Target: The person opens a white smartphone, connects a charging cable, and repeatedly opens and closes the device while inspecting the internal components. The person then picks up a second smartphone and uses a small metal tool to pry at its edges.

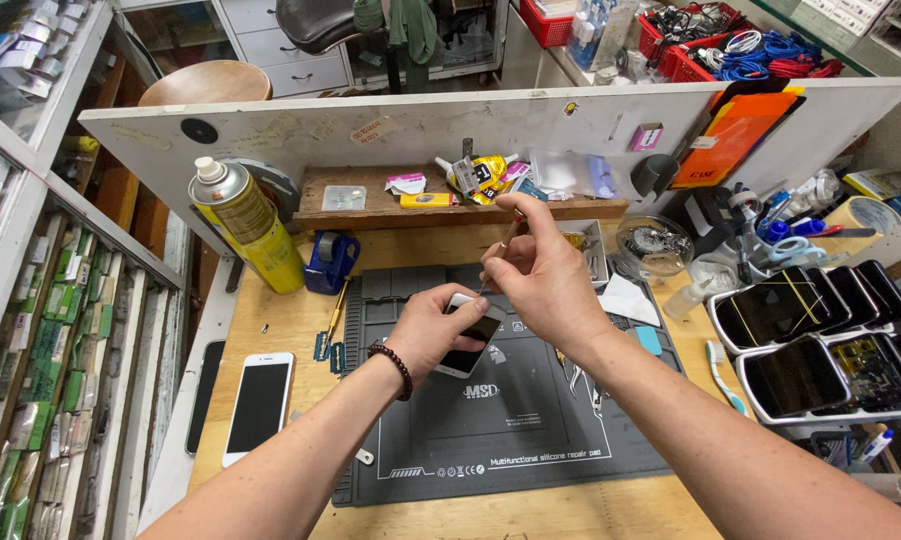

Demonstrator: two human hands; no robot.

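Left hand (425, 335): we clamp it around a small white-edged smartphone with a dark glass face (467, 338), fingers curled under and over its lower half
Right hand (542, 272): our fingertips are pinched together on a thin metal screwdriver (501, 248), just above the left hand
Phone: tilted up over the dark grey silicone repair mat (510, 420), its top edge meeting the tool's tip, screen black and reflective
Beside the left hand: a white slab phone (258, 403) lying flat on the wooden bench
Beyond both hands: a yellow spray can (245, 222), well apart
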